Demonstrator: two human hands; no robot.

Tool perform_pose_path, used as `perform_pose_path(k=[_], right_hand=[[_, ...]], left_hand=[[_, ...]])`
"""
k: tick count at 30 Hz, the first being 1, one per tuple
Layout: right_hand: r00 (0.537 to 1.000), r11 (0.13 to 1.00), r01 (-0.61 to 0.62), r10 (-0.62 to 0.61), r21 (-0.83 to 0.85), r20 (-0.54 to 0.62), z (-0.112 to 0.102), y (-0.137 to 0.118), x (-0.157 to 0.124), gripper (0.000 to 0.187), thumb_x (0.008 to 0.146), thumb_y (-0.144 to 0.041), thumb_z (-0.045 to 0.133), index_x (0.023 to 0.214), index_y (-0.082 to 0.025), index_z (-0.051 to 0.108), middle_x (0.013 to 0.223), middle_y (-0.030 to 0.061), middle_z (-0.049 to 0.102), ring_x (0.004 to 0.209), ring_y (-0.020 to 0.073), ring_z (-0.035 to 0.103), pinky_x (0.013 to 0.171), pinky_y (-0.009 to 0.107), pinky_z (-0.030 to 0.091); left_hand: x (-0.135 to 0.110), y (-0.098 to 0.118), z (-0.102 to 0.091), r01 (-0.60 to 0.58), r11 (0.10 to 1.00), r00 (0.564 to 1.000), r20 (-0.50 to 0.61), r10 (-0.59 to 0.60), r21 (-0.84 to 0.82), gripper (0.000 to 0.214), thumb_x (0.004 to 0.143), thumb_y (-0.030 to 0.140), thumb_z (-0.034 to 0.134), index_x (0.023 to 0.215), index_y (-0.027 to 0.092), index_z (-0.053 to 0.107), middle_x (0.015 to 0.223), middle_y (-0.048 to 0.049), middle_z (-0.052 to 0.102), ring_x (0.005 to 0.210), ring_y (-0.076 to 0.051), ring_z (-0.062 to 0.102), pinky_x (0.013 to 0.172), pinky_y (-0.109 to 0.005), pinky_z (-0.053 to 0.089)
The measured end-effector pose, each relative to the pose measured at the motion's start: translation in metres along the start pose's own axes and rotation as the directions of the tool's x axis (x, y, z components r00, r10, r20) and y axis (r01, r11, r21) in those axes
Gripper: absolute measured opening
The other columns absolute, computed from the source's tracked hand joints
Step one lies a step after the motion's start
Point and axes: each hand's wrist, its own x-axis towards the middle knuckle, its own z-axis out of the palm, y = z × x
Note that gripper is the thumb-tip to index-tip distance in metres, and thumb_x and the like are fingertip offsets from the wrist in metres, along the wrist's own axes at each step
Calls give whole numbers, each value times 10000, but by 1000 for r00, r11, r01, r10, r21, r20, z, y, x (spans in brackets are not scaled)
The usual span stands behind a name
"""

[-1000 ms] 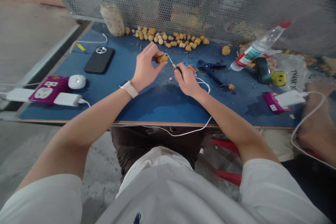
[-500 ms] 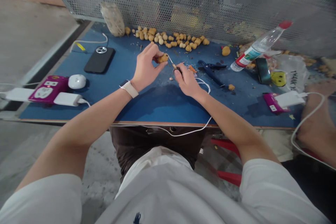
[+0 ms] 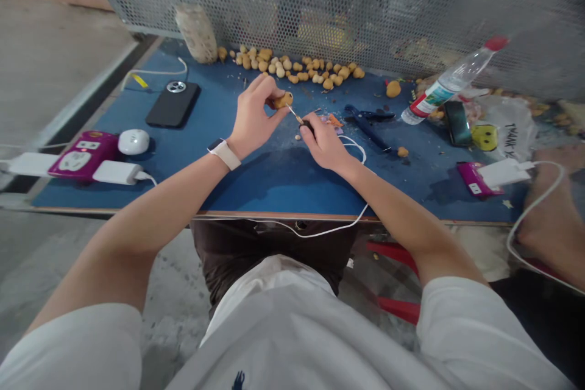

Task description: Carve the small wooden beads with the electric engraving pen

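My left hand [image 3: 256, 108] is closed around a small tan gourd [image 3: 284, 99], its fingers pinching it from the left above the blue table. Dark spots show on the gourd's end. In my right hand [image 3: 323, 141] is a slim tool [image 3: 299, 119] with a dark handle, a brass-coloured collar and a thin metal shaft. The shaft's tip points up and left and is at the gourd's lower right side; whether it touches cannot be made out. Small scraps [image 3: 336, 122] of orange and purple lie just behind my right hand.
Many small gourds [image 3: 315, 67] line the mesh panel beside a jar [image 3: 197, 33]. Blue-handled pliers [image 3: 365, 125] and a water bottle [image 3: 457, 79] stand right. Left are a phone [image 3: 173, 105] and a purple power strip [image 3: 85, 155]. A white cable [image 3: 361, 149] passes my right wrist. Another person's arm [image 3: 555, 207] rests far right.
The tool's tip has moved down and slightly left, from the gourd's right end to its lower side. My right hand has shifted slightly; my left hand stays nearly still.
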Motion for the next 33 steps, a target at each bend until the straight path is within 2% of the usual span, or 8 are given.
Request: perform_pose_path(k=[7,10,15,18,21,24,29,33], right_hand=[[1000,1000,9,-8,29,-30,-1,-5,-2,830,1249,-1044,262,1285,-320,667,910,52,701,883,353,779,988,571,697],[999,999,-16,17,28,-43,-14,0,1,833,1238,-1064,310,1266,-326,696,867,35,684,852,338,764,980,561,698],[998,1000,0,-1,-10,-56,-40,17,5,849,1211,-1099,348,1172,-332,712,791,10,641,685,284,617,811,506,622],[1000,999,19,-19,-48,-1,-45,19,7,873,1210,-1105,329,1162,-327,721,775,10,649,664,274,597,780,483,578],[999,998,22,-21,-52,27,-42,13,7,889,1215,-1104,299,1171,-324,724,777,11,660,663,271,607,785,475,565],[1000,998,23,-22,-55,14,-39,7,7,907,1204,-1117,290,1181,-325,730,802,19,674,696,286,636,815,479,574],[1000,999,16,-16,-48,14,-38,3,7,918,1198,-1124,281,1169,-323,727,794,25,686,703,294,652,833,494,596],[1000,999,16,-16,-44,1,-38,3,6,911,1196,-1127,287,1161,-328,723,784,17,682,694,290,645,835,491,603]], left_hand=[[4,2,-4,97,994,995,-16,-96,45,461,1223,655,868,1124,306,584,1109,-48,724,978,-244,766,827,-490,723],[2,-8,-5,128,990,992,2,-129,58,393,1273,572,838,1167,308,566,1061,-19,681,1011,-207,704,886,-473,724],[1,-20,-5,139,990,989,47,-139,2,366,1321,496,817,1180,294,547,1047,6,623,1024,-162,583,945,-461,662],[0,-20,-3,98,995,995,30,-97,-9,369,1301,529,841,1197,299,571,1132,-9,670,1025,-174,582,938,-501,641],[1,-15,-3,84,996,996,18,-83,-15,409,1264,549,897,1185,301,582,1131,-10,712,1023,-181,591,900,-486,648],[0,-13,-4,116,993,990,75,-116,3,354,1327,561,794,1208,309,576,1097,-15,704,1084,-191,632,962,-512,692],[-2,-22,-2,35,999,998,55,-36,17,477,1314,758,718,1225,313,569,1153,-29,691,1040,-176,609,909,-510,715],[-3,-22,0,39,999,997,59,-41,28,377,1324,639,749,1224,311,592,1177,-34,727,1051,-185,641,930,-511,725]])
